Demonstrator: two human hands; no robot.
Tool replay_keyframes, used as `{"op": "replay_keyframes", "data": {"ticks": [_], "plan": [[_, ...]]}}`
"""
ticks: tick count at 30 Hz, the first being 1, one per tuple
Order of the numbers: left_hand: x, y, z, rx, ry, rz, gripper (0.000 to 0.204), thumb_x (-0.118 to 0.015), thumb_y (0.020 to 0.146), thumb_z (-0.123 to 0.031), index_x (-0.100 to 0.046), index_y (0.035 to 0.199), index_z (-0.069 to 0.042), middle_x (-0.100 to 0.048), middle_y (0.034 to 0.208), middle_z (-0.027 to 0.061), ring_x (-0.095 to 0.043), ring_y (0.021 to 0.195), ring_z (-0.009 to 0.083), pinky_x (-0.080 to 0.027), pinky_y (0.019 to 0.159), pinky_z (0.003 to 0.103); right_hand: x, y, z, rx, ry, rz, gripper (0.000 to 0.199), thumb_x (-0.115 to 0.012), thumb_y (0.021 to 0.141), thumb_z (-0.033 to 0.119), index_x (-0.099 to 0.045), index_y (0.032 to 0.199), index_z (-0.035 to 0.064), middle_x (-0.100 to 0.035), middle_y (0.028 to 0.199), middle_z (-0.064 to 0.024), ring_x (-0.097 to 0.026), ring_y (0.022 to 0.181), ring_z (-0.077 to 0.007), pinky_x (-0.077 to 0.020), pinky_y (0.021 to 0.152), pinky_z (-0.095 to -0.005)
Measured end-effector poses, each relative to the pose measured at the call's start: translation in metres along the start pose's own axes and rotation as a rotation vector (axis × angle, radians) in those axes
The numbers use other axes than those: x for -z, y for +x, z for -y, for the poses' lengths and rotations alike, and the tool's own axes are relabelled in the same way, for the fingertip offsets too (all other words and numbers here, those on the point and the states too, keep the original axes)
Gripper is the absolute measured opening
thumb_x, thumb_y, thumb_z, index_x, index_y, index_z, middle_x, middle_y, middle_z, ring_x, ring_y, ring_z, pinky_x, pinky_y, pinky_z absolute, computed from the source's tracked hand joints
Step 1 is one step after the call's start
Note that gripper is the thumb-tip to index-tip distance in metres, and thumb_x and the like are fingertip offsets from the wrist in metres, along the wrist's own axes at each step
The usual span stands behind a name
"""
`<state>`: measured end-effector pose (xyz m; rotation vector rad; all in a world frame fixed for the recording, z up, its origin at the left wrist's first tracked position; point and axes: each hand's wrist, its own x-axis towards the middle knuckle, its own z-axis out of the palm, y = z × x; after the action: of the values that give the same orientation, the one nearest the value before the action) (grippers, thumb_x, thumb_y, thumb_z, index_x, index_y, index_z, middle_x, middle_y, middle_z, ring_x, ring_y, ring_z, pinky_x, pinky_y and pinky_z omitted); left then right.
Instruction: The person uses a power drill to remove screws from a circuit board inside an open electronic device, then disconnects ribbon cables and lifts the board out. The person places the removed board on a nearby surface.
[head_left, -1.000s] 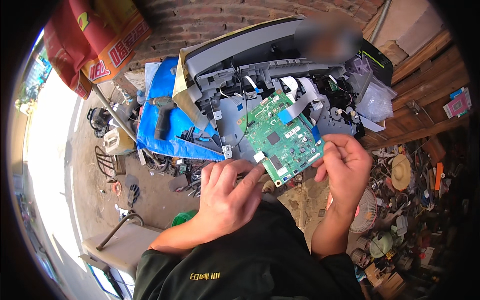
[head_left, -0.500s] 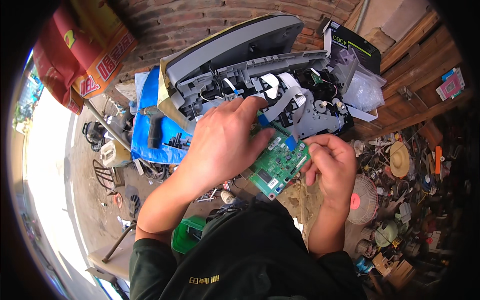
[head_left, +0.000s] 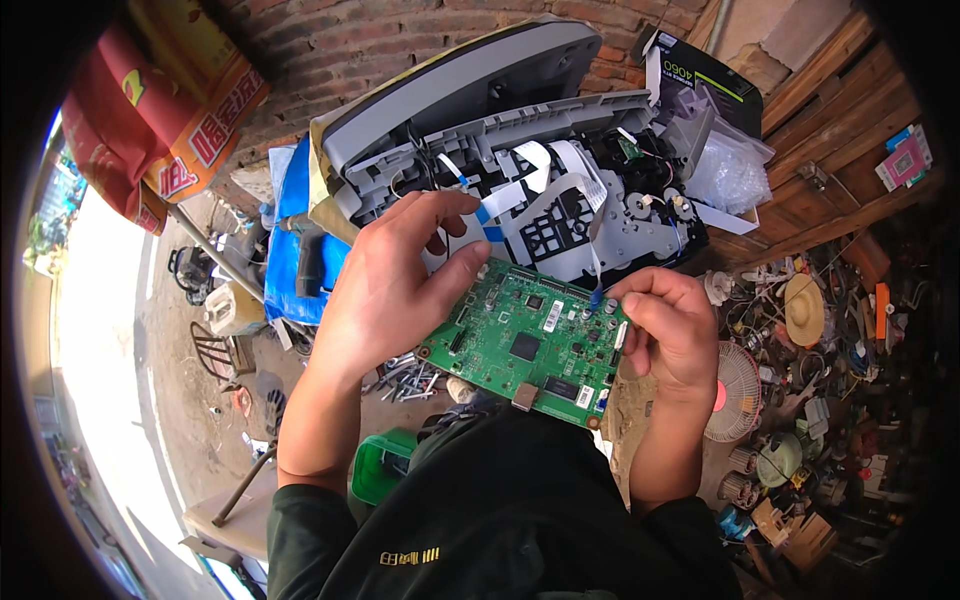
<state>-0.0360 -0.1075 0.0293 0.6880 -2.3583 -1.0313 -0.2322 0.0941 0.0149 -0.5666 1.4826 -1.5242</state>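
My right hand (head_left: pixel 675 325) pinches the right edge of a green circuit board (head_left: pixel 490 345), which now lies broadside in front of my body. My left hand (head_left: pixel 385 275) is at the board's upper left, thumb and fingers spread apart. Just beyond its fingertips are the blue ends of a white ribbon cable (head_left: pixel 510 197), away from the board. Another ribbon cable (head_left: pixel 598 245) runs down to the board's upper right, its blue end by my right fingertips; whether it is still plugged in I cannot tell. Behind stands an opened grey printer-like machine (head_left: pixel 490 130), its inner frame exposed.
Blue sheeting (head_left: pixel 292 275) lies under the machine's left side. Bubble wrap (head_left: pixel 735 180) and a black box (head_left: pixel 705 85) sit at its right. Below are a green bin (head_left: pixel 372 470), scattered tools (head_left: pixel 405 380), a fan (head_left: pixel 735 390) and heaped parts at right.
The board has turned and come down toward my body, showing more of its face. My left hand has moved left, its fingers spreading; the ribbon ends near it are now apart from the board.
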Motion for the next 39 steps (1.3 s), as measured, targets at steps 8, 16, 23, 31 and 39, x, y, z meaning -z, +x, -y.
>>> {"op": "replay_keyframes", "data": {"ticks": [8,16,23,31,39], "plan": [[0.015,-0.064,0.034,0.186,-0.525,-0.261,0.032,-0.07,0.097,-0.008,-0.063,0.126,0.003,-0.066,0.105,0.0033,-0.061,0.092,0.0099,-0.049,0.077,0.023,-0.01,0.004,-0.026,-0.104,0.1,0.139,0.019,-0.06,0.095,0.009,-0.069,0.099,-0.0072,-0.07,0.073,-0.0117,-0.059,0.045,-0.0121,-0.0437,0.038,-0.0216],[0.005,-0.121,0.058,0.23,-0.735,-0.436,0.026,-0.058,0.105,-0.016,-0.061,0.122,0.003,-0.062,0.093,0.0056,-0.054,0.076,0.0095,-0.042,0.064,0.022,-0.013,-0.014,-0.04,0.047,0.074,0.139,0.018,-0.057,0.099,0.007,-0.067,0.103,-0.0069,-0.07,0.075,-0.0098,-0.059,0.047,-0.01,-0.045,0.041,-0.0208],[-0.005,-0.16,0.061,0.252,-1.104,-0.193,0.052,-0.068,0.098,-0.044,-0.059,0.118,0.003,-0.069,0.094,0.0115,-0.066,0.075,0.0158,-0.049,0.058,0.022,-0.026,-0.037,-0.045,0.223,0.086,0.096,0.018,-0.057,0.102,0.008,-0.066,0.106,-0.0062,-0.07,0.079,-0.0093,-0.059,0.053,-0.0078,-0.0465,0.048,-0.0192],[-0.06,-0.18,0.018,0.302,-1.456,-0.084,0.075,-0.081,0.09,-0.029,-0.044,0.147,0.003,-0.056,0.143,0.0193,-0.061,0.126,0.0299,-0.051,0.103,0.045,-0.047,-0.058,-0.062,0.33,0.052,0.162,0.016,-0.058,0.102,0.005,-0.065,0.111,-0.0066,-0.071,0.083,-0.0087,-0.062,0.058,-0.0067,-0.049,0.052,-0.0191],[-0.118,-0.21,-0.043,0.272,-1.293,-0.312,0.059,-0.073,0.092,-0.013,-0.047,0.145,-0.001,-0.058,0.141,0.0177,-0.058,0.129,0.0328,-0.045,0.112,0.051,-0.016,-0.085,-0.077,0.288,0.139,0.239,0.018,-0.058,0.104,0.009,-0.064,0.115,-0.0045,-0.068,0.09,-0.005,-0.064,0.069,-0.0087,-0.0518,0.061,-0.0223]]}}
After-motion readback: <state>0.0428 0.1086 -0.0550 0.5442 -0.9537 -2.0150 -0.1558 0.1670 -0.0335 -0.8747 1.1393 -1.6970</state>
